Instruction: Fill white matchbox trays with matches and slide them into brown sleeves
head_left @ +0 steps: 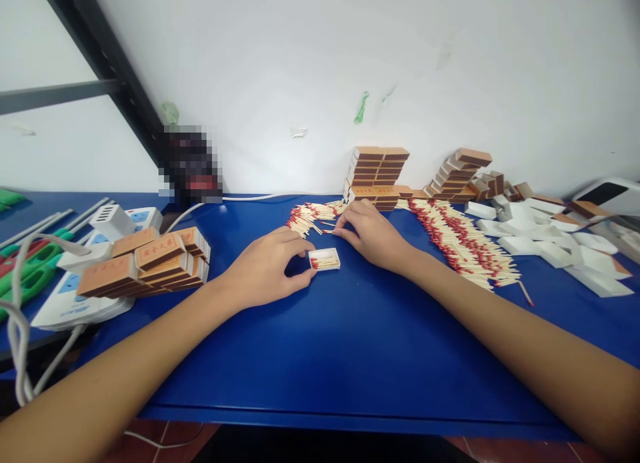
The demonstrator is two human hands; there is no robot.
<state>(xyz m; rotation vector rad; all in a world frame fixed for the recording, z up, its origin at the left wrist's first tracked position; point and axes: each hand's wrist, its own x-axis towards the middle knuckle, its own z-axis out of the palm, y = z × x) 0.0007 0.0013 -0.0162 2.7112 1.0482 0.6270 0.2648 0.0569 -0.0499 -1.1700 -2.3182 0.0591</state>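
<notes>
on the blue tabletop (pixel 350 343), at its middle, the left hand (pixel 267 268) pinches a tray (pixel 325 259), likely light and flimsy, best held by its side walls; the right hand (pixel 374 236) pinches brittle loose matches (pixel 306 218).

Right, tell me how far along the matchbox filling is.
Done: closed boxes piled at left, more stacks by the wall. In hand: left hand steadies a tray of matches, right hand touches loose matches. Left: a long match heap and empty white trays.
</notes>
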